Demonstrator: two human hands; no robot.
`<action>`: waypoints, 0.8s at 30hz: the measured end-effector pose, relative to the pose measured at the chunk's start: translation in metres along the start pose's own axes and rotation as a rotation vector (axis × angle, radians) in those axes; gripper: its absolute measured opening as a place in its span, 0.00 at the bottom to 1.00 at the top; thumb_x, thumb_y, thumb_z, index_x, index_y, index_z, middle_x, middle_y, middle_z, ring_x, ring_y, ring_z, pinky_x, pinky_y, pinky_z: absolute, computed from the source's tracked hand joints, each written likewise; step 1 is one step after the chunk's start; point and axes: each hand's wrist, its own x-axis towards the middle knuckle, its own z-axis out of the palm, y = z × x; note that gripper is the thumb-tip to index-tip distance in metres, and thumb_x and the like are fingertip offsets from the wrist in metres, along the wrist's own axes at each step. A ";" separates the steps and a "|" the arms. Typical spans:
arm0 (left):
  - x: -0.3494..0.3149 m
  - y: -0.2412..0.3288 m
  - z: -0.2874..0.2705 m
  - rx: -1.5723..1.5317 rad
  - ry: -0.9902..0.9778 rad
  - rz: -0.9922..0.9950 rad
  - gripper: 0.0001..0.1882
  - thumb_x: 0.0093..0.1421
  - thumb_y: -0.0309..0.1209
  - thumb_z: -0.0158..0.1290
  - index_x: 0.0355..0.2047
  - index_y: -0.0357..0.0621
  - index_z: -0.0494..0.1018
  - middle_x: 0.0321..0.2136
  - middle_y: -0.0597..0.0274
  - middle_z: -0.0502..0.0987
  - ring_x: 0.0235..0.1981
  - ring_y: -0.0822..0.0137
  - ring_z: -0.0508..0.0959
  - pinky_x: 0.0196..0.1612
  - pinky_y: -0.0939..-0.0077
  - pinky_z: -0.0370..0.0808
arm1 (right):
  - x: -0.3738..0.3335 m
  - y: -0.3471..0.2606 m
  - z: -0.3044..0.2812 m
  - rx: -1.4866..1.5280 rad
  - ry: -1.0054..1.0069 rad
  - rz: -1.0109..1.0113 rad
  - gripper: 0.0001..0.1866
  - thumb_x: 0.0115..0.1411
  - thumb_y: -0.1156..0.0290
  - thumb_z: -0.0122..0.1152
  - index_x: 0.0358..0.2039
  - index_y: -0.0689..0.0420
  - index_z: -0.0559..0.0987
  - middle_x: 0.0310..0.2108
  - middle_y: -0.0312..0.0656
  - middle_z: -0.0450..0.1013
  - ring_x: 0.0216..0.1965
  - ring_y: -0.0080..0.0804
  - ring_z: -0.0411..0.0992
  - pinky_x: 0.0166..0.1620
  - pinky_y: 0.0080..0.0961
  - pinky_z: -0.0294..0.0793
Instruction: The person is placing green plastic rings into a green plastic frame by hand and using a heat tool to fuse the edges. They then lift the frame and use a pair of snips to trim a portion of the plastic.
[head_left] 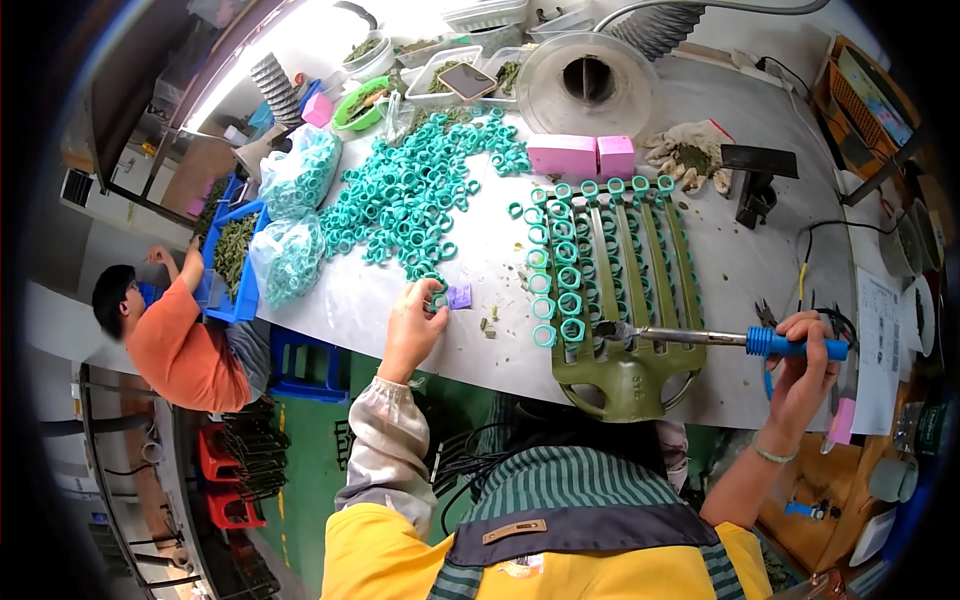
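Rings of teal plastic lie heaped in a loose pile (410,195) on the white surface (350,300), and the left hand (415,325) rests at the near end of that pile, its fingers (432,297) curled down and pinched on one teal ring (438,299), just beside a small purple block (459,296). The right hand (805,365) is closed in a fist around the blue grip of a soldering iron (700,338), held nearly level with its metal tip reaching left over the lower part of an olive-green rack (625,375). The rack lies flat in front of the person, its long prongs pointing away and threaded with rows of the same teal rings; the iron's tip sits close to the ring at the bottom of one left-hand row, though whether it touches cannot be told. Beyond the rack's far end stand two pink blocks (580,155) side by side, and to their right lies a soiled work glove (690,155). Two clear bags (295,215) stuffed with teal rings sit at the left edge of the surface, next to a blue crate (225,290). Beyond that edge another person in an orange shirt (185,355) bends over the crate.
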 end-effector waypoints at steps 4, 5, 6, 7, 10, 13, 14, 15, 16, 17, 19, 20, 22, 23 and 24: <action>0.011 0.022 -0.013 -0.321 0.013 -0.131 0.10 0.58 0.26 0.61 0.39 0.38 0.74 0.32 0.62 0.78 0.28 0.76 0.78 0.32 0.80 0.76 | 0.007 0.002 0.001 0.003 0.067 -0.005 0.14 0.64 0.65 0.55 0.25 0.60 0.77 0.29 0.41 0.74 0.27 0.23 0.71 0.22 0.15 0.69; 0.016 0.026 -0.014 -0.330 -0.003 -0.098 0.10 0.58 0.26 0.60 0.38 0.38 0.74 0.30 0.63 0.78 0.28 0.77 0.78 0.33 0.81 0.76 | 0.010 0.004 0.003 -0.001 0.067 -0.010 0.14 0.64 0.65 0.55 0.25 0.60 0.77 0.29 0.41 0.74 0.27 0.23 0.71 0.22 0.15 0.69; 0.024 0.037 -0.015 -0.343 -0.023 -0.064 0.09 0.59 0.27 0.60 0.37 0.37 0.74 0.28 0.64 0.78 0.28 0.77 0.78 0.33 0.81 0.76 | 0.011 0.006 0.006 0.004 0.076 -0.010 0.14 0.65 0.65 0.55 0.26 0.61 0.77 0.30 0.41 0.74 0.27 0.23 0.71 0.23 0.16 0.70; 0.030 0.054 -0.015 -0.371 -0.076 -0.066 0.08 0.59 0.25 0.60 0.37 0.37 0.73 0.29 0.67 0.77 0.30 0.78 0.78 0.33 0.85 0.74 | 0.014 0.008 0.010 0.008 0.087 -0.010 0.14 0.65 0.65 0.55 0.27 0.61 0.78 0.31 0.42 0.74 0.26 0.23 0.71 0.24 0.16 0.71; 0.052 0.087 0.000 -0.617 -0.219 -0.044 0.07 0.60 0.24 0.60 0.37 0.38 0.73 0.30 0.67 0.78 0.31 0.77 0.78 0.34 0.84 0.76 | 0.020 0.017 0.020 0.029 0.121 -0.006 0.14 0.65 0.65 0.55 0.28 0.62 0.78 0.32 0.43 0.75 0.24 0.24 0.72 0.25 0.18 0.73; 0.075 0.090 0.004 -0.631 -0.239 0.006 0.07 0.60 0.23 0.59 0.37 0.37 0.73 0.33 0.67 0.78 0.34 0.77 0.79 0.36 0.82 0.78 | 0.025 0.019 0.027 0.030 0.147 0.003 0.14 0.66 0.65 0.55 0.29 0.62 0.78 0.33 0.43 0.76 0.22 0.24 0.72 0.26 0.18 0.73; 0.083 0.080 0.010 -0.694 -0.230 0.022 0.07 0.60 0.24 0.59 0.38 0.36 0.73 0.34 0.67 0.77 0.35 0.77 0.79 0.36 0.81 0.78 | 0.026 0.019 0.029 0.032 0.159 0.003 0.14 0.66 0.65 0.55 0.29 0.62 0.78 0.32 0.44 0.76 0.21 0.24 0.72 0.26 0.17 0.73; 0.090 0.074 0.013 -0.678 -0.218 -0.004 0.08 0.60 0.23 0.58 0.38 0.38 0.73 0.34 0.66 0.77 0.35 0.75 0.79 0.38 0.79 0.78 | 0.026 0.020 0.029 0.033 0.161 0.003 0.14 0.66 0.65 0.55 0.29 0.62 0.78 0.32 0.44 0.76 0.21 0.24 0.72 0.26 0.17 0.73; 0.093 0.066 0.018 -0.675 -0.219 -0.005 0.08 0.60 0.23 0.58 0.38 0.38 0.73 0.34 0.66 0.77 0.35 0.75 0.79 0.38 0.79 0.78 | 0.027 0.019 0.029 0.041 0.163 -0.008 0.14 0.66 0.65 0.55 0.29 0.63 0.78 0.32 0.44 0.76 0.21 0.24 0.72 0.26 0.18 0.73; 0.097 0.057 0.025 -0.505 -0.202 0.057 0.08 0.59 0.22 0.58 0.39 0.39 0.73 0.35 0.65 0.77 0.36 0.74 0.79 0.39 0.79 0.78 | 0.028 0.020 0.029 0.047 0.168 -0.022 0.14 0.65 0.65 0.55 0.29 0.63 0.78 0.32 0.44 0.76 0.21 0.24 0.72 0.25 0.18 0.73; 0.100 0.037 0.036 -0.292 -0.214 0.149 0.10 0.56 0.20 0.57 0.39 0.41 0.73 0.35 0.64 0.77 0.39 0.71 0.79 0.43 0.76 0.78 | 0.029 0.020 0.029 0.061 0.169 -0.021 0.14 0.65 0.65 0.54 0.29 0.63 0.78 0.33 0.44 0.76 0.20 0.24 0.72 0.25 0.18 0.73; 0.100 0.031 0.039 -0.217 -0.270 0.158 0.10 0.55 0.20 0.57 0.39 0.40 0.74 0.37 0.63 0.76 0.42 0.69 0.78 0.44 0.74 0.78 | 0.029 0.020 0.028 0.066 0.177 -0.022 0.14 0.65 0.66 0.54 0.29 0.63 0.78 0.33 0.44 0.76 0.20 0.24 0.71 0.25 0.18 0.73; 0.098 0.018 0.043 -0.252 -0.250 0.190 0.13 0.52 0.20 0.59 0.40 0.42 0.74 0.38 0.57 0.75 0.40 0.60 0.77 0.43 0.70 0.78 | 0.029 0.022 0.028 0.073 0.174 -0.018 0.14 0.65 0.66 0.54 0.29 0.63 0.78 0.33 0.44 0.75 0.20 0.24 0.71 0.25 0.18 0.73; 0.098 0.019 0.041 -0.253 -0.255 0.189 0.13 0.52 0.20 0.59 0.40 0.42 0.74 0.38 0.57 0.75 0.40 0.60 0.77 0.43 0.70 0.78 | 0.029 0.022 0.027 0.077 0.173 -0.019 0.14 0.65 0.66 0.54 0.29 0.64 0.78 0.32 0.44 0.75 0.20 0.25 0.71 0.25 0.18 0.73; 0.098 0.020 0.037 -0.160 -0.263 0.235 0.15 0.53 0.24 0.60 0.42 0.43 0.73 0.40 0.56 0.74 0.41 0.59 0.76 0.45 0.68 0.76 | 0.029 0.021 0.026 0.073 0.175 -0.016 0.14 0.65 0.66 0.54 0.29 0.64 0.78 0.32 0.44 0.75 0.20 0.25 0.71 0.25 0.18 0.73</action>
